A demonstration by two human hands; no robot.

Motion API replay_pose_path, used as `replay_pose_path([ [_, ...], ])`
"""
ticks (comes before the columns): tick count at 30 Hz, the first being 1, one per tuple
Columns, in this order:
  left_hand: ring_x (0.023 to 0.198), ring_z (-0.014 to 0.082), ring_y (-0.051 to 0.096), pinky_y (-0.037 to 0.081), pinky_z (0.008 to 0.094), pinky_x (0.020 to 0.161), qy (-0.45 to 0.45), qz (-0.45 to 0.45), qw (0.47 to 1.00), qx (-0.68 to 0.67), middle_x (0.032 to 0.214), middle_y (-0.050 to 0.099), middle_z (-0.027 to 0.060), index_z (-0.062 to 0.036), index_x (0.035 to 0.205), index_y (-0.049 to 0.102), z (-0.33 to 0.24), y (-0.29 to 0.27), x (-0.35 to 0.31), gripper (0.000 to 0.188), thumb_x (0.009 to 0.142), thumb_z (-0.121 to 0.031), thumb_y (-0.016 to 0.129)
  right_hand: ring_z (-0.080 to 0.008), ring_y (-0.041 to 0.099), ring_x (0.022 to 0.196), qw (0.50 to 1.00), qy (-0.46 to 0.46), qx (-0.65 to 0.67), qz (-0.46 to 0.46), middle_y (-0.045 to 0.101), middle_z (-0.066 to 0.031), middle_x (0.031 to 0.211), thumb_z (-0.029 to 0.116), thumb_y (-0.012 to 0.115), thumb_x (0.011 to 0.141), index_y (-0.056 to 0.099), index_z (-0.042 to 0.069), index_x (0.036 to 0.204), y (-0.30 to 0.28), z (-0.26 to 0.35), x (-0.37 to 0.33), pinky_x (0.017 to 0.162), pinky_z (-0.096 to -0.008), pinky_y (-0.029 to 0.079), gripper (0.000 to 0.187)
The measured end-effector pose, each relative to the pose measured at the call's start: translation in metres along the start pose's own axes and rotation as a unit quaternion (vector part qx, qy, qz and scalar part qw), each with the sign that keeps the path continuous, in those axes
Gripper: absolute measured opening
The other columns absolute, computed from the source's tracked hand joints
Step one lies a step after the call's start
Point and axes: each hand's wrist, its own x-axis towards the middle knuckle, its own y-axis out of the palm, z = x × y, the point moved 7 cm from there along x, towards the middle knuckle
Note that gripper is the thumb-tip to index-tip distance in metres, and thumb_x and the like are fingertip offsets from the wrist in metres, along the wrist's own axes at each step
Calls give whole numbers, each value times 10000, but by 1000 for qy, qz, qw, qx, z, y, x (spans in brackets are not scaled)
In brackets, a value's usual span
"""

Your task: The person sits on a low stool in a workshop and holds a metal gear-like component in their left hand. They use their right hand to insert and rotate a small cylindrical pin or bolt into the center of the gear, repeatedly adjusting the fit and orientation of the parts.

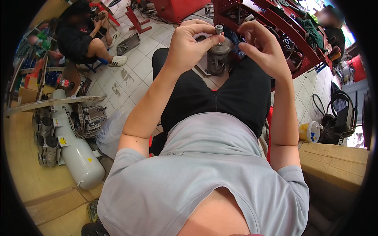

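In the head view, your left hand [188,48] is pinching a small metal fitting [219,28] between thumb and forefinger, holding it up above the gap between your knees. Your right hand [263,50] is hovering just beside it, fingers curling loosely, thumb standing apart from them, gripping nothing visible. A grey metal canister [218,59] is sitting beneath the fitting, partly hidden by your left hand. On your right, the red cart [313,63] is crowding that hand's far side with its edge; on your left, bare tiled floor [136,94] is leaving open room. Counting up, you are facing one fitting, one canister, one cart, one shallow tray [128,43] on the tiles, one white tank [80,157] and two co-workers [78,37], one sitting off each side.
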Motion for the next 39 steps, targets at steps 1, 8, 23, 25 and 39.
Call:
replay_pose_path([
  [1, 917, 134, 580, 441, 272, 845, -2, 2, 1000, -11, 906, 645, 43, -37, 935, 753, 1, 0, 0, 189, 771, -125, 783, -147, 503, 908, 999, -24, -24, 9, 575, -40, 1033, 252, 752, 771, 534, 123, 1326, 2, 8, -1, 768, -283, 437, 610],
  [8, 899, 136, 590, 449, 273, 833, 5, 7, 1000, -14, 912, 650, 46, -23, 915, 747, -2, 0, 0, 176, 771, -118, 779, -173, 527, 955, 997, -60, -44, 31, 584, -60, 1077, 291, 800, 716, 519, 118, 1343, 19, 13, -1, 818, -300, 445, 708],
  [23, 886, 123, 589, 456, 268, 811, -2, 18, 999, -37, 880, 655, 40, -15, 912, 742, -4, 8, 6, 158, 771, -79, 770, -161, 576, 865, 998, -41, -54, 5, 641, -55, 942, 321, 841, 675, 645, 30, 1142, 17, 16, 4, 732, -297, 464, 584],
  [25, 874, 122, 590, 453, 268, 811, 10, 16, 999, -38, 882, 656, 41, -14, 911, 742, -11, 9, 14, 157, 771, -78, 770, -158, 581, 862, 998, -34, -44, -16, 649, -52, 936, 322, 843, 673, 653, 28, 1124, 12, 18, 4, 725, -297, 468, 571],
  [39, 861, 124, 596, 461, 263, 784, 14, -16, 1000, -15, 859, 653, 41, -27, 895, 751, -2, 3, 9, 161, 746, -75, 786, -139, 599, 661, 998, 33, -38, -24, 672, -113, 764, 402, 828, 686, 689, -36, 946, 19, 17, -5, 626, -283, 491, 528],
])
